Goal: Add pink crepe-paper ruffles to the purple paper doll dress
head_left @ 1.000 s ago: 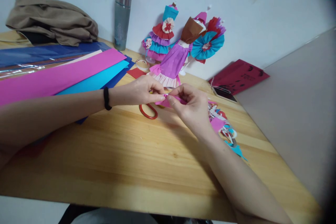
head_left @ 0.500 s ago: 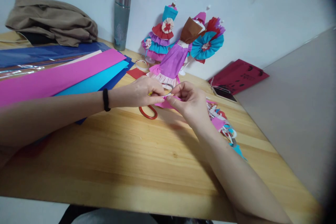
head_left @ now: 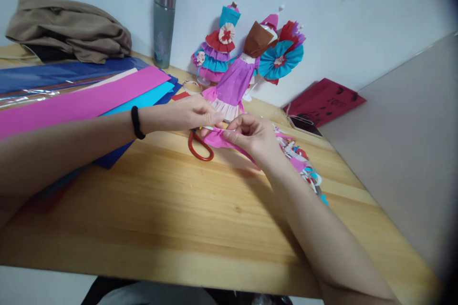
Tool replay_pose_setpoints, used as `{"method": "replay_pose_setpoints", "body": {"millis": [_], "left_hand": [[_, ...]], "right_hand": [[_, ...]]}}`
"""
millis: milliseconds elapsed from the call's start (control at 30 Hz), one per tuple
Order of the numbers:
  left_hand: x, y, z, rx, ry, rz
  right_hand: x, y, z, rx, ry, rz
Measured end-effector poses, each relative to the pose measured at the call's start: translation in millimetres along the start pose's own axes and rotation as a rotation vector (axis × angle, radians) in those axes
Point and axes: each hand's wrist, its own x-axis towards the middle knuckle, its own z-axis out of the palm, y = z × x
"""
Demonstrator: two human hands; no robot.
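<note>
A gathered strip of pink crepe paper [head_left: 219, 139] with a white upper edge is stretched between my two hands, just above the table. My left hand [head_left: 202, 113] pinches its upper edge from the left, thumb and fingers pressed together. From the right, my right hand [head_left: 252, 133] pinches the same edge between thumb and forefinger. Under the strip and my left hand lie scissors with a red handle [head_left: 201, 147]; their blades are hidden. Right behind my hands stands a paper dress with a purple skirt [head_left: 234, 82] and a brown bodice [head_left: 258, 40].
A second tiered paper dress [head_left: 219, 52] and a blue paper flower [head_left: 282, 61] stand against the wall. Crepe sheets [head_left: 118, 88], a flask [head_left: 164, 24] and brown cloth [head_left: 71, 28] are on the left. Paper scraps [head_left: 304, 164], a phone [head_left: 304, 125] and a red bag [head_left: 327, 101] are on the right.
My left hand has shifted a little up and left, and my right hand slightly down. More of the pink strip and the red scissor handle shows between and below them.
</note>
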Motion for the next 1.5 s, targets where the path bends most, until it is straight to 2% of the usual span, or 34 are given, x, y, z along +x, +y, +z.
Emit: {"method": "replay_pose_setpoints", "body": {"millis": [67,133,300,467,567,700,800,967,1067,1267,1333,1500], "left_hand": [[0,4,-2.4,-0.055,-0.101,-0.027],[1,6,-0.9,-0.065,-0.153,-0.035],[3,2,6.1,-0.056,-0.167,-0.046],[3,-1,0.1,-0.151,-0.200,-0.050],[2,0,-2.6,-0.152,-0.209,-0.106],[3,-3,-1.9,-0.113,-0.216,-0.080],[4,-7,1.0,-0.054,-0.187,-0.016],[3,-8,9.1,0.067,-0.013,0.036],[1,-6,12.1,0.089,0.026,0.030],[1,-8,15.9,-0.004,-0.007,-0.032],[1,-8,18.5,-0.051,-0.007,-0.070],[-1,-6,24.0,-0.120,0.003,-0.198]], "right_hand": [[0,0,1,-0.008,-0.001,0.006],[-1,1,2,-0.001,-0.006,0.000],[-1,5,5,0.040,-0.016,-0.014],[-1,2,2,0.038,-0.120,-0.011],[-3,-1,-1,0.020,-0.188,-0.001],[-5,-4,-2,-0.045,-0.180,-0.018],[-7,-4,0,-0.167,-0.081,-0.055],[-9,1,5,-0.339,0.069,-0.127],[-7,4,7,-0.313,0.065,-0.143],[-4,9,8,-0.134,0.003,-0.083],[-4,9,8,-0.190,0.005,-0.109],[-8,4,8,-0.494,0.026,-0.148]]}}
